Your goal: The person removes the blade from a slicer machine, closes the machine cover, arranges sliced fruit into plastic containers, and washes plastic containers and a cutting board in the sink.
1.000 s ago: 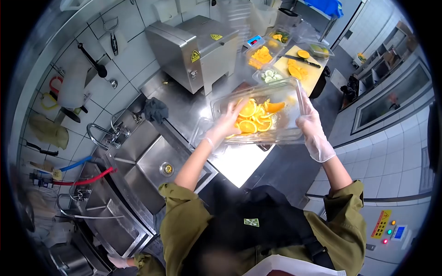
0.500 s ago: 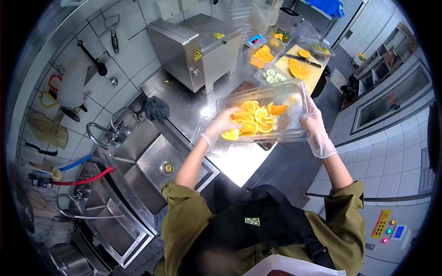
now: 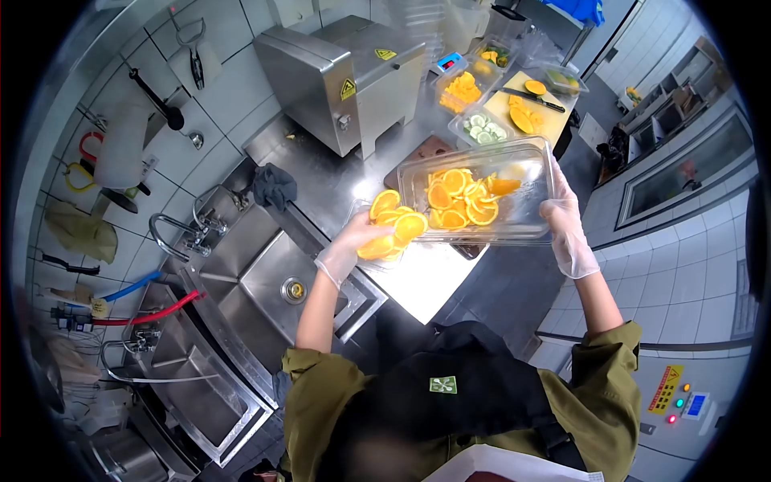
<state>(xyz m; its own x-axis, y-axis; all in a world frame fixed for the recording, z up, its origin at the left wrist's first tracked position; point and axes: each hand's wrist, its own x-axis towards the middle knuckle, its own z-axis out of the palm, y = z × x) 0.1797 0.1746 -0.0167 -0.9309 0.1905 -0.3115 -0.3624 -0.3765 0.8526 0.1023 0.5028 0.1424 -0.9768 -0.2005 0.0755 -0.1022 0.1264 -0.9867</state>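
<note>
Several orange slices (image 3: 408,227) are gripped in my gloved left hand (image 3: 347,247), just left of a clear plastic container. My right hand (image 3: 565,225), also gloved, holds the right end of that clear container (image 3: 526,221), which is raised and tilted. More orange slices (image 3: 462,197) lie inside it, mostly toward its left half. Under my left hand is another clear container, largely hidden by the slices. A white board (image 3: 426,281) lies below the raised container.
A steel machine (image 3: 337,84) stands against the wall beside a grey cloth (image 3: 274,186). Double sinks (image 3: 261,293) are at the left. Farther back are cucumber slices (image 3: 484,128), orange pieces (image 3: 460,91) and a knife (image 3: 534,100) on a yellow board (image 3: 554,120).
My left hand has come out of the raised container and moved left, with orange slices now in its grasp. The container and my right hand have shifted slightly right.
</note>
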